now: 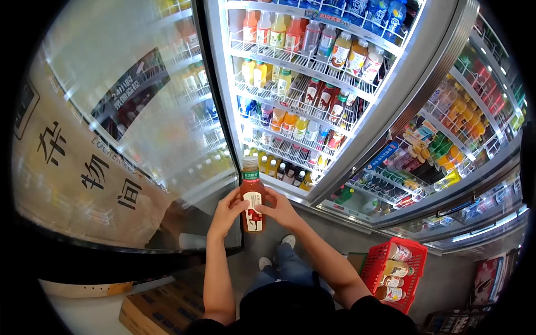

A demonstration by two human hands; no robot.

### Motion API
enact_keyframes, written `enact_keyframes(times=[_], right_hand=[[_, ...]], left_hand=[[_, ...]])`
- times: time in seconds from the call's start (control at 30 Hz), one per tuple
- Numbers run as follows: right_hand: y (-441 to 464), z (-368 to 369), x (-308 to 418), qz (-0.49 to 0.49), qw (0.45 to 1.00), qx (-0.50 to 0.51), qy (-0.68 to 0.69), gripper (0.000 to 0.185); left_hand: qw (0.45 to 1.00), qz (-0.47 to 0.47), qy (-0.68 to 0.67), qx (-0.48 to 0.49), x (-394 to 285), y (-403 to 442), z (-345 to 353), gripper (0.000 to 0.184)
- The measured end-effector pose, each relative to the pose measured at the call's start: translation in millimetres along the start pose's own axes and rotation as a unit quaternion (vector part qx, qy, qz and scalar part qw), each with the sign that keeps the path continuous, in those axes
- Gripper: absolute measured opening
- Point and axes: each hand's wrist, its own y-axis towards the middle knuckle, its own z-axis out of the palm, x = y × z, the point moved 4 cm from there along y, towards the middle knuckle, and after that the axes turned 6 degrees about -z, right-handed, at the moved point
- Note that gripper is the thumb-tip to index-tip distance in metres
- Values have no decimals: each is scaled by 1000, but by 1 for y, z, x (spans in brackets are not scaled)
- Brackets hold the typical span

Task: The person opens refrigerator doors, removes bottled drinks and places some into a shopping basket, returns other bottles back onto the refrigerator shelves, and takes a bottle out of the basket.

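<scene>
Cold white light is being cast by the bright, white wire-shelved fridge (312, 58), its upper edges being slightly overexposed. Pale reflections are being thrown across the open, black-framed glass door (184, 162). Straight lines are being bent by fisheye distortion, the corners being swallowed in black.

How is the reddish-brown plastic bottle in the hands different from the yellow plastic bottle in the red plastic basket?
The reddish-brown bottle is darker; the yellow bottle is paler. The left hand and right hand hold the reddish-brown bottle, while the yellow bottle lies in the basket. Both have labels.
</scene>
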Motion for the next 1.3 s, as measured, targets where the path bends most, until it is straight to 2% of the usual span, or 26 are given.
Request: enact_keyframes(times=[0.17,0.3,0.33,0.47,0.57,0.63,0.8,0.9,0.97,1.07,1.13,1.17,1.2,1.27,1.3], right_hand=[[14,-54,-3,35,998,-44,3,70],[26,-107,14,3,996,-80,-33,71],[29,-120,17,-32,995,-96,-11,74],[27,-176,33,-39,988,-148,-9,78],[37,-211,21,-65,984,-158,-47,76],[42,-222,16,-53,978,-148,-139,73],[53,-232,19,-92,977,-129,-143,72],[64,-240,7,-52,978,-81,-187,75],[74,-239,1,-51,982,-87,-157,74],[89,-240,-9,-46,986,-93,-133,75],[100,-245,-13,-49,986,-98,-126,75],[105,-249,-16,-62,985,-100,-130,74],[109,-253,-13,-74,983,-102,-134,73],[123,-264,-14,-80,977,-110,-167,71],[129,-267,-6,-92,972,-107,-186,69]], left_hand=[[999,-23,6,41,6,53,32,62],[991,-29,46,119,0,114,74,68],[987,-31,56,146,-4,124,86,69],[975,-16,108,192,-3,176,131,69],[975,-7,110,195,-3,204,150,69],[972,2,118,202,-1,215,154,69],[974,62,159,148,17,235,154,75],[980,52,141,130,23,232,146,74],[982,60,130,120,30,244,140,73],[984,20,119,133,23,253,135,69],[977,20,166,131,22,265,132,67],[972,60,186,133,31,278,126,65],[973,61,184,128,36,292,122,65],[941,84,304,125,40,314,119,67],[950,69,270,142,36,319,121,70]])
